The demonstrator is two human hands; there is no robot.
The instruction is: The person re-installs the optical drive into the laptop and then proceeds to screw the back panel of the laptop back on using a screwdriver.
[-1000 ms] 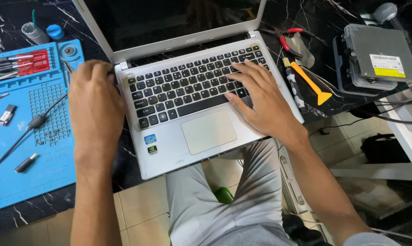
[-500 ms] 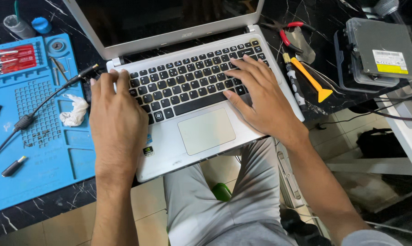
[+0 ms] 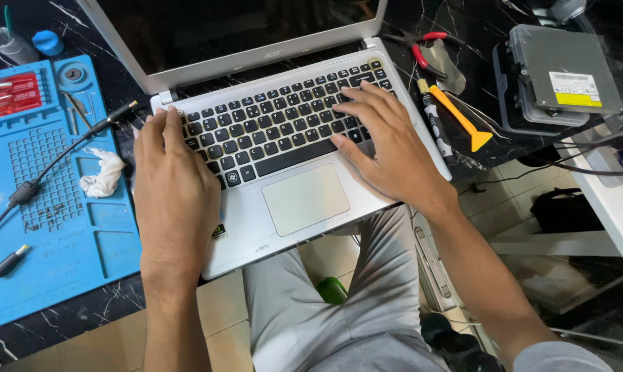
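A silver laptop (image 3: 304, 200) with a black keyboard and dark screen lies open on the dark marble desk, its front edge hanging over my lap. My left hand (image 3: 174, 193) rests flat on the left side of the keyboard and palm rest, fingers spread. My right hand (image 3: 387, 148) lies on the right side of the keyboard, fingers spread on the keys. Neither hand holds anything. A black power cable (image 3: 70, 148) ends near the laptop's left hinge corner.
A blue repair mat (image 3: 56, 248) on the left holds a crumpled white tissue (image 3: 103, 173), red screwdriver set (image 3: 12, 96) and small screws. Right of the laptop lie an orange pry tool (image 3: 460, 120), red-handled pliers (image 3: 429, 48) and a grey drive unit (image 3: 566, 76).
My left hand slid from the laptop's left edge onto the keyboard's left side. The laptop shifted slightly, and the tissue on the mat came into sight. My right hand stayed on the keys.
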